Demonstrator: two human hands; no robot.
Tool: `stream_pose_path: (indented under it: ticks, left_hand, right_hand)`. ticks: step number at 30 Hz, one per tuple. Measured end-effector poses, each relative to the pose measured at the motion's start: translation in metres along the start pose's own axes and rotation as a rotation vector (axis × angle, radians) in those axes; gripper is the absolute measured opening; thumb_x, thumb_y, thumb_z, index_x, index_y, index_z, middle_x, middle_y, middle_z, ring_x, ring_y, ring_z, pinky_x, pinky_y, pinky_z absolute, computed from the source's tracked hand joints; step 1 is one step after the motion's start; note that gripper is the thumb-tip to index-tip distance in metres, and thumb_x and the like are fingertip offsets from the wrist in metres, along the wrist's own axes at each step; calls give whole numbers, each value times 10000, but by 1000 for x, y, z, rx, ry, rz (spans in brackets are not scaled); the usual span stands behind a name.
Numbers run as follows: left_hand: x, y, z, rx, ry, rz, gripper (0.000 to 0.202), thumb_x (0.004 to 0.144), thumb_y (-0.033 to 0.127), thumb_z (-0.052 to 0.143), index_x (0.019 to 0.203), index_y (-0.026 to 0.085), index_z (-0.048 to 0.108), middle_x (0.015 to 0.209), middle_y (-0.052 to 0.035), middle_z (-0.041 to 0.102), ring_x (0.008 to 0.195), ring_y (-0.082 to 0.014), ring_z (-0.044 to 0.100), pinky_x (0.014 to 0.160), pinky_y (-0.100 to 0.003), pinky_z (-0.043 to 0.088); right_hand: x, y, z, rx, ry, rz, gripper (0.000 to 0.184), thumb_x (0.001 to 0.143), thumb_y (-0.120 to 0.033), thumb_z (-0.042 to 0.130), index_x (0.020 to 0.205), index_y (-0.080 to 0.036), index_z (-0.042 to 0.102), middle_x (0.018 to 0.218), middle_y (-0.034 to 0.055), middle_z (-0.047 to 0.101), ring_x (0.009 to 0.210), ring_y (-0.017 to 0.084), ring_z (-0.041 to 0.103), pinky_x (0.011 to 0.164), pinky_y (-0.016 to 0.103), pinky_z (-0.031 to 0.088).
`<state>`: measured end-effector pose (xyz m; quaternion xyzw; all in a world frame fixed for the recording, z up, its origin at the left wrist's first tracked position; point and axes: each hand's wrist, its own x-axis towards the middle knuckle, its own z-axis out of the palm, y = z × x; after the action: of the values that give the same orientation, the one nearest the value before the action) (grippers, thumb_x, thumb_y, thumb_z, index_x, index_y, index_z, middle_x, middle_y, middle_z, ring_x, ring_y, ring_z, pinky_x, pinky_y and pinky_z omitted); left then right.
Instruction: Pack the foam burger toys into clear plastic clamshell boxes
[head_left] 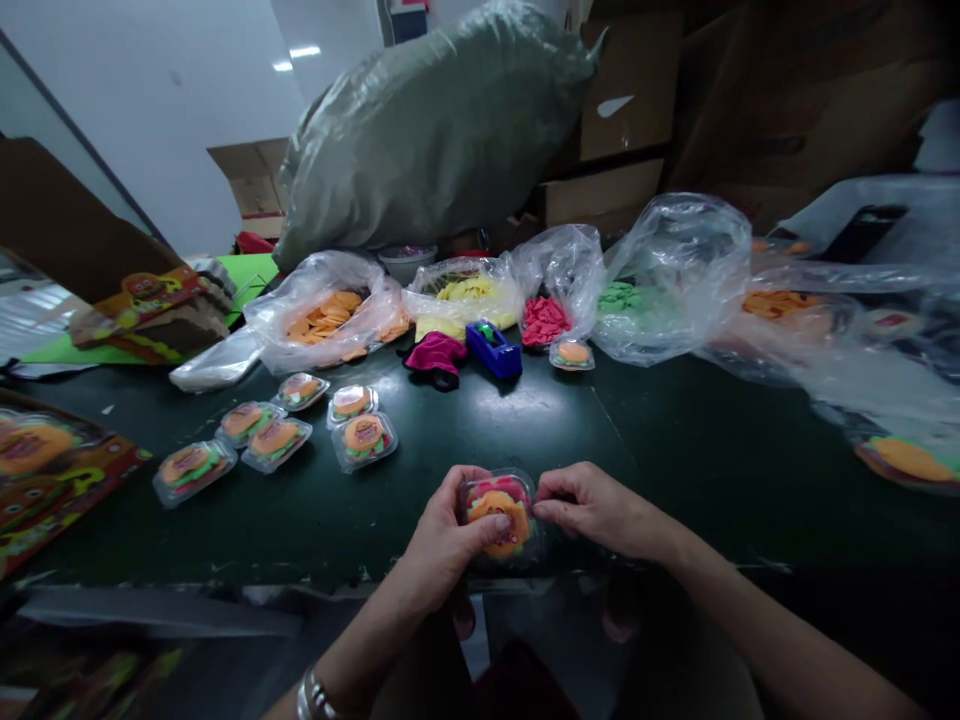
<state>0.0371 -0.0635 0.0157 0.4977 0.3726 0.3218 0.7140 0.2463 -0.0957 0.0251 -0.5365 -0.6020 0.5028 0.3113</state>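
Note:
My left hand (448,532) is wrapped round a small clear plastic box (517,482), its thumb lying across the front. Inside the box is a burger-shaped piece (497,520) with an orange bun, green and red layers and printing on top. At the box's right edge, the thumb and fingertips of my right hand (592,508) are pinched together against the rim. The box is held over the near edge of the dark green table (420,440). Further left on the table stand several similar boxed burgers (364,437).
Clear bags hold orange pieces (326,318), yellow pieces (465,289), red pieces (546,321) and green pieces (622,298). A blue tape dispenser (493,350) sits beside a pink-and-black cloth item (435,355). One boxed burger (572,355) is nearby. A printed carton (60,480) stands left; a large sack (442,130) lies behind.

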Motion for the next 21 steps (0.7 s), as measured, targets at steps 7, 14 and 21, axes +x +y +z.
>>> stream_pose_path:
  ticks: [7,14,21]
  left_hand:
    - [-13,-12,1,-292,-199,-26,510,629,313,810,1009,187,494,871,-37,653,706,-169,623,618,-258,502]
    - [-13,-21,-3,-328,-68,28,542,649,250,810,1064,209,463,905,-35,653,744,-172,631,683,-289,516]
    - [-26,-18,4,-224,-18,74,504,642,252,799,1039,213,492,910,-25,659,743,-163,615,663,-243,485]
  right_hand:
    - [-1,8,20,331,-116,75,353,599,-493,711,679,-170,593,530,-33,556,427,104,466,444,237,390]
    - [-33,20,32,491,794,-107,276,720,-489,672,767,-235,576,696,-13,511,593,142,470,581,265,433]
    - [-51,6,67,-1,655,-268,201,847,-400,574,761,-237,655,774,42,598,754,212,564,686,294,452]
